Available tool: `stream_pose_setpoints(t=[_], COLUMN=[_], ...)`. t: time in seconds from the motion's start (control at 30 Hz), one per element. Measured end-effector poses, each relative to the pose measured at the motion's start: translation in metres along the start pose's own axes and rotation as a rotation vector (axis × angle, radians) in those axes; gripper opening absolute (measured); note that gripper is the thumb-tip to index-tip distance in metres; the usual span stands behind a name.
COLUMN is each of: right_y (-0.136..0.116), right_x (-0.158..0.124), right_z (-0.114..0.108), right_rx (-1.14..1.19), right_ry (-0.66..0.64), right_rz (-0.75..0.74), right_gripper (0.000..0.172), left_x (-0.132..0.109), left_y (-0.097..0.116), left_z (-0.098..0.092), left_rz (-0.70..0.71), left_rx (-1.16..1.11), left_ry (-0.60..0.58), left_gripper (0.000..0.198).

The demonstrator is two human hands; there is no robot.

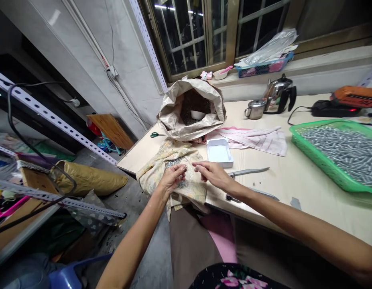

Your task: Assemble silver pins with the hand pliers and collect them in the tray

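Both hands are raised over a patterned cloth (155,162) at the table's near left corner, where small metal pieces (182,184) lie in a pile. My left hand (175,176) is closed in a pinch, and whatever sits between its fingertips is too small to name. Close by on the right, my right hand (208,172) has its fingers drawn together, index finger pointing left; its fingertips hide any small item. The two hands do not touch. Behind them stands an open paper sack (192,108) with a white scoop (198,115) inside. A white tray (219,151) sits beyond my right hand.
Two knives (252,171) (265,194) lie right of the cloth. A green basket (333,176) of metal pieces stands at the right. Green-handled scissors (157,135), a pink towel (258,140), a metal cup (255,109), a kettle (279,94) and an orange tool (356,96) are farther back.
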State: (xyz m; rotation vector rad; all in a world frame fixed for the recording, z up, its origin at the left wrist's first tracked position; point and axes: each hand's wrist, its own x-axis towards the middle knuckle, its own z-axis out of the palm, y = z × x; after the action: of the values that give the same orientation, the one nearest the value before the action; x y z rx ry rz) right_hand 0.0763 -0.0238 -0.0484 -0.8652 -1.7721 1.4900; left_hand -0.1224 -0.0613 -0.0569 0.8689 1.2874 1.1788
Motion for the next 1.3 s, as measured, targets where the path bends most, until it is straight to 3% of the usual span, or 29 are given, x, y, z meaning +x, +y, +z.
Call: stream_pose_setpoints(t=[0.17, 0.3, 0.5, 0.7, 0.9, 0.97, 1.07, 1.2, 1.3], right_y=[0.014, 0.018, 0.022, 0.029, 0.027, 0.021, 0.013, 0.02, 0.04], right_x=[0.029, 0.034, 0.033, 0.038, 0.044, 0.034, -0.001, -0.067, -0.104], right_z=[0.027, 0.03, 0.033, 0.04, 0.041, 0.03, -0.005, -0.069, -0.11], right_rx=[0.139, 0.178, 0.154, -0.012, -0.321, -0.422, -0.568, -0.764, -1.133], right_ry=[-0.063, -0.063, -0.012, 0.078, 0.133, 0.118, 0.079, 0.046, -0.005], right_rz=[0.104, 0.154, 0.143, 0.1, -0.015, -0.095, -0.197, -0.194, -0.193], right_gripper=[0.032, 0.037, 0.031, 0.021, 0.008, 0.01, 0.014, 0.021, 0.021], left_x=[0.0, 0.001, 0.0, 0.002, -0.003, -0.011, -0.025, -0.036, -0.031], left_y=[-0.006, -0.008, -0.006, -0.008, -0.003, -0.001, 0.001, -0.006, -0.019], left_z=[0.006, 0.008, 0.014, 0.017, 0.005, 0.003, 0.011, 0.048, 0.084], left_rz=[0.053, 0.097, 0.1, 0.132, 0.247, 0.292, 0.318, 0.3, 0.251], left_rx=[-0.105, -0.158, -0.132, -0.128, 0.001, 0.119, 0.259, 0.368, 0.457], left_ry=[-0.006, 0.021, 0.049, 0.166, 0.36, 0.388, 0.366, 0.242, 0.115], left_gripper=[0.053, 0.052, 0.053, 0.056, 0.051, 0.049, 0.045, 0.033, 0.026])
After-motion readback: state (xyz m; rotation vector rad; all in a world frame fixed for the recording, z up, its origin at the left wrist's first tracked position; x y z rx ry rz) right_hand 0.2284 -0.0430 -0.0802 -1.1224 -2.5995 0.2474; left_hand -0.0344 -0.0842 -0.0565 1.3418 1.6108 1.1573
